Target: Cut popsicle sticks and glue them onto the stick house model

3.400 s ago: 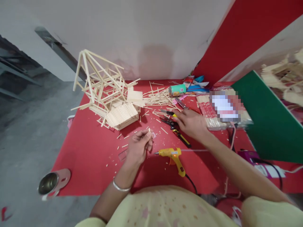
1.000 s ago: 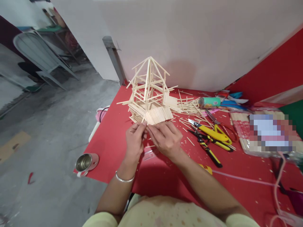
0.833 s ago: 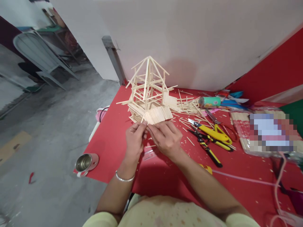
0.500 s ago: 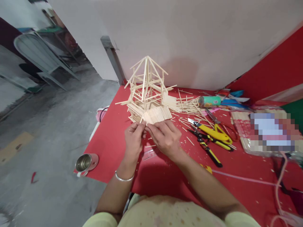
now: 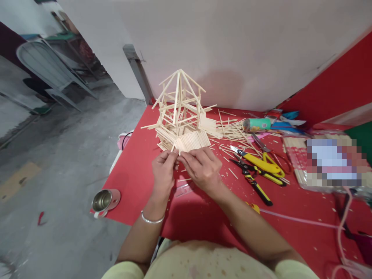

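Note:
A pale house-like frame of thin wooden sticks (image 5: pixel 180 100) stands on the red table, with a peaked top and slatted panels around its base. At its front, a slatted stick panel (image 5: pixel 193 142) slopes down toward me. My left hand (image 5: pixel 164 166) pinches at the panel's near left corner, fingertips closed around what looks like a thin stick. My right hand (image 5: pixel 203 166) is closed at the panel's front edge, its fingertips close to the left ones. The fingers hide exactly what lies between them. A clear ruler (image 5: pixel 184 190) lies beneath my wrists.
Loose sticks (image 5: pixel 232 130) spread right of the frame beside a green bottle (image 5: pixel 257 124). A yellow cutter (image 5: pixel 258 161), pliers (image 5: pixel 247 168) and scissors (image 5: pixel 266 149) lie to the right, near bagged sticks (image 5: pixel 295 155). A metal mug (image 5: pixel 106 201) stands at the table's left corner.
Almost nothing differs. Both hands keep the same grip at the front panel, and the whole view has shifted very slightly.

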Demonstrator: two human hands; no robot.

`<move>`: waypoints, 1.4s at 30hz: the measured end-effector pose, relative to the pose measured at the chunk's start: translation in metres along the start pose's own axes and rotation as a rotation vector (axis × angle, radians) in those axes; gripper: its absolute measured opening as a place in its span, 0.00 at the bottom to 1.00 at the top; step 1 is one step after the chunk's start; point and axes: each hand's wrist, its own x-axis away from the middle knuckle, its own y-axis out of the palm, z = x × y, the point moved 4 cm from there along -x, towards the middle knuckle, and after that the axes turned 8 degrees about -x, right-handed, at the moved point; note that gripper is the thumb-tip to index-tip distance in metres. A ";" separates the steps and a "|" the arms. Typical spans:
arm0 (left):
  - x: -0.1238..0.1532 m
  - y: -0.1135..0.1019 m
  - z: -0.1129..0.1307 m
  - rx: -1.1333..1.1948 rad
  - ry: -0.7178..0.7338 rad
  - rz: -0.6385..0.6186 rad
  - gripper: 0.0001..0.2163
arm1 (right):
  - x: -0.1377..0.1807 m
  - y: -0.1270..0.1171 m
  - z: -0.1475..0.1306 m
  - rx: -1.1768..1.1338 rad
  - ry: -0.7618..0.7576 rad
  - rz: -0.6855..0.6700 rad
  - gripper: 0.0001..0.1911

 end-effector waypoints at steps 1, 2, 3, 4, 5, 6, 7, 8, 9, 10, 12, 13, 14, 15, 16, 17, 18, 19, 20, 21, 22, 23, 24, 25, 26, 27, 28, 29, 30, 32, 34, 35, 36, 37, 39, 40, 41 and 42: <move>0.000 0.000 0.000 -0.002 0.001 0.001 0.13 | 0.000 0.000 0.000 0.002 -0.003 -0.001 0.09; 0.000 0.000 -0.001 -0.005 0.002 0.002 0.13 | -0.001 0.000 -0.001 0.004 -0.005 -0.003 0.09; 0.000 -0.001 -0.001 -0.008 0.001 0.005 0.13 | -0.001 0.000 -0.001 0.006 -0.007 -0.007 0.09; 0.000 -0.001 -0.001 -0.012 0.000 0.007 0.13 | -0.001 0.000 -0.001 0.007 -0.010 -0.010 0.09; 0.000 -0.001 -0.001 -0.015 -0.001 0.010 0.13 | -0.002 0.001 -0.001 0.007 -0.012 -0.012 0.09; 0.000 -0.001 -0.001 -0.017 -0.003 0.011 0.13 | -0.002 0.001 -0.001 0.007 -0.016 -0.012 0.09; 0.000 -0.001 0.000 -0.017 -0.005 0.012 0.13 | -0.001 0.001 -0.001 0.007 -0.019 -0.014 0.09; 0.000 -0.001 0.000 -0.016 -0.005 0.010 0.13 | -0.001 0.001 -0.001 0.007 -0.021 -0.016 0.10; 0.000 0.000 0.000 -0.015 -0.005 0.008 0.13 | -0.001 0.001 -0.001 0.007 -0.022 -0.018 0.10; 0.000 0.000 0.000 -0.012 -0.006 0.007 0.13 | 0.000 0.001 -0.001 0.009 -0.023 -0.019 0.10; 0.001 0.000 0.000 -0.007 0.001 0.002 0.13 | 0.001 0.002 -0.001 0.014 -0.026 -0.030 0.10; 0.001 0.000 0.000 -0.005 0.004 0.000 0.13 | 0.001 0.003 -0.001 0.016 -0.030 -0.036 0.10; 0.001 0.000 -0.001 -0.003 0.006 -0.003 0.13 | 0.001 0.003 -0.001 0.019 -0.034 -0.039 0.10; 0.001 0.000 -0.001 -0.002 0.010 -0.006 0.13 | 0.001 0.003 -0.001 0.020 -0.038 -0.044 0.10; 0.001 0.000 -0.001 0.000 0.014 -0.011 0.14 | 0.001 0.004 -0.002 0.020 -0.041 -0.049 0.10; 0.001 0.000 -0.001 0.001 0.014 -0.014 0.13 | 0.001 0.004 -0.002 0.020 -0.045 -0.051 0.11; 0.001 0.000 -0.001 0.004 0.012 -0.015 0.13 | 0.001 0.004 -0.002 0.020 -0.048 -0.051 0.11; 0.001 0.000 -0.001 0.007 0.009 -0.014 0.13 | 0.001 0.004 -0.002 0.021 -0.052 -0.052 0.12; 0.001 0.000 -0.001 0.009 0.004 -0.010 0.13 | 0.001 0.004 -0.002 0.022 -0.058 -0.052 0.11; 0.001 0.000 -0.001 0.012 -0.001 -0.005 0.13 | 0.001 0.004 -0.003 0.021 -0.065 -0.052 0.11; 0.001 0.000 0.000 0.015 -0.003 -0.003 0.13 | 0.001 0.004 -0.004 0.019 -0.074 -0.050 0.11; 0.002 -0.001 0.001 0.019 -0.001 -0.004 0.13 | 0.002 0.003 -0.005 0.012 -0.086 -0.048 0.11; 0.004 -0.001 0.001 0.025 0.002 -0.011 0.13 | 0.004 0.002 -0.006 0.003 -0.099 -0.049 0.12; 0.006 -0.002 0.002 0.033 0.004 -0.020 0.13 | 0.006 0.001 -0.007 -0.007 -0.113 -0.046 0.12; 0.010 -0.003 0.002 0.042 0.001 -0.025 0.12 | 0.009 -0.001 -0.009 -0.017 -0.125 -0.038 0.13; 0.014 -0.005 0.002 0.050 -0.006 -0.026 0.10 | 0.013 -0.003 -0.011 -0.025 -0.134 -0.029 0.14; 0.020 -0.007 0.001 0.058 -0.021 -0.020 0.09 | 0.017 -0.005 -0.014 -0.031 -0.140 -0.026 0.15; 0.026 -0.009 -0.001 0.063 -0.039 -0.005 0.09 | 0.022 -0.007 -0.017 -0.038 -0.145 -0.033 0.15; 0.033 -0.011 -0.003 0.068 -0.060 0.001 0.09 | 0.027 -0.008 -0.020 -0.048 -0.150 -0.044 0.15; 0.046 -0.013 -0.008 0.104 -0.117 0.000 0.10 | 0.038 -0.010 -0.026 -0.070 -0.146 -0.092 0.14; 0.057 -0.010 -0.014 0.137 -0.162 -0.019 0.11 | 0.050 -0.015 -0.028 -0.087 -0.095 -0.128 0.13; 0.062 -0.007 -0.017 0.144 -0.177 -0.035 0.11 | 0.056 -0.019 -0.026 -0.091 -0.056 -0.138 0.12; 0.065 -0.002 -0.021 0.143 -0.185 -0.057 0.12 | 0.063 -0.025 -0.023 -0.090 -0.012 -0.148 0.12; 0.068 0.003 -0.024 0.131 -0.183 -0.083 0.12 | 0.071 -0.034 -0.018 -0.083 0.031 -0.159 0.11; 0.073 0.017 -0.031 0.077 -0.153 -0.152 0.12 | 0.089 -0.057 -0.002 -0.045 0.121 -0.194 0.09; 0.075 0.024 -0.034 0.043 -0.130 -0.188 0.12 | 0.099 -0.072 0.009 -0.006 0.183 -0.215 0.09; 0.077 0.032 -0.037 0.008 -0.108 -0.224 0.12 | 0.111 -0.087 0.023 0.049 0.275 -0.245 0.09; 0.080 0.040 -0.041 -0.021 -0.094 -0.262 0.12 | 0.123 -0.103 0.039 0.116 0.382 -0.274 0.10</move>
